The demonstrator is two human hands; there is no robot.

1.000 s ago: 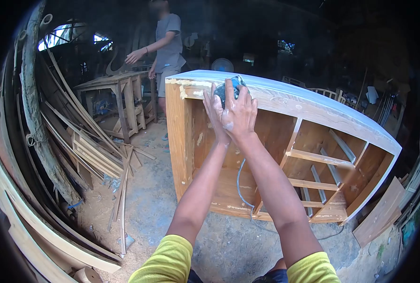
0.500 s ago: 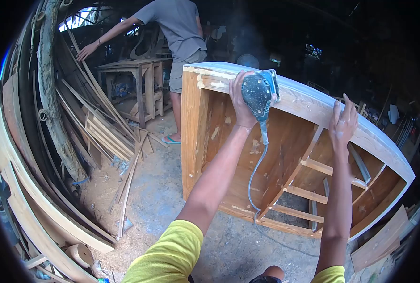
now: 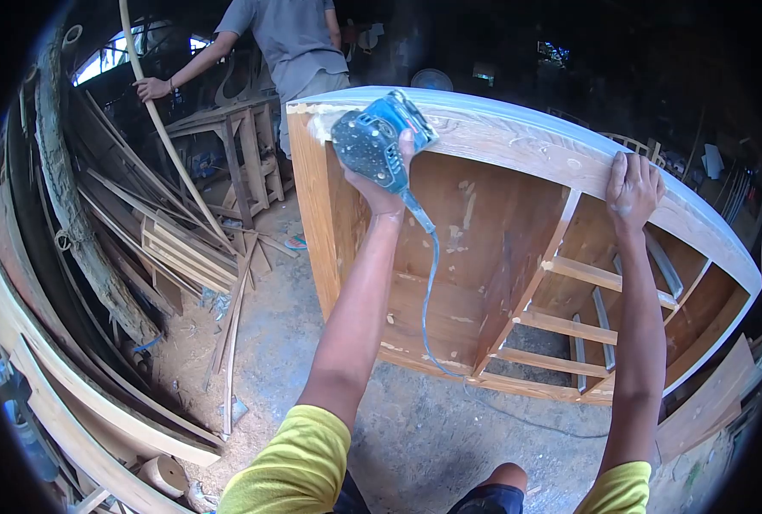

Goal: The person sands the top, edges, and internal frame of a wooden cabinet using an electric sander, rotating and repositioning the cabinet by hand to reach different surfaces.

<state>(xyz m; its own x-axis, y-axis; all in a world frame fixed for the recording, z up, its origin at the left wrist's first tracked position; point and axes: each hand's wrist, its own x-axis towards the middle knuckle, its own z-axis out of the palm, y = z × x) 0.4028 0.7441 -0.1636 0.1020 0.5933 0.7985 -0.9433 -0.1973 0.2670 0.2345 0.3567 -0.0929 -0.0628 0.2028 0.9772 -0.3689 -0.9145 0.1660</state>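
My left hand [image 3: 379,190] is closed around a blue and black electric sander [image 3: 372,141], tilted with its pad against the front top rail of a wooden cabinet [image 3: 518,141], near the left corner. The sander's cord [image 3: 428,317] hangs down across the cabinet's open front. Further right, my right hand [image 3: 634,190] grips the same rail, fingers bent over its top edge. The cabinet has one large open bay on the left and a section with cross slats on the right. Pale filler patches mark its wood.
Behind the cabinet at left, a co-worker [image 3: 295,43] holds a long wooden strip [image 3: 171,146]. Stacked planks [image 3: 193,253] and a tree-trunk post [image 3: 86,231] line the left side. A rough workbench [image 3: 244,154] stands behind. Wood scraps lie on the concrete floor [image 3: 278,343].
The sander has moved left along the rail and turned. My right hand's raised fingers have come down onto the edge. The co-worker now holds a strip upright. The view has shifted.
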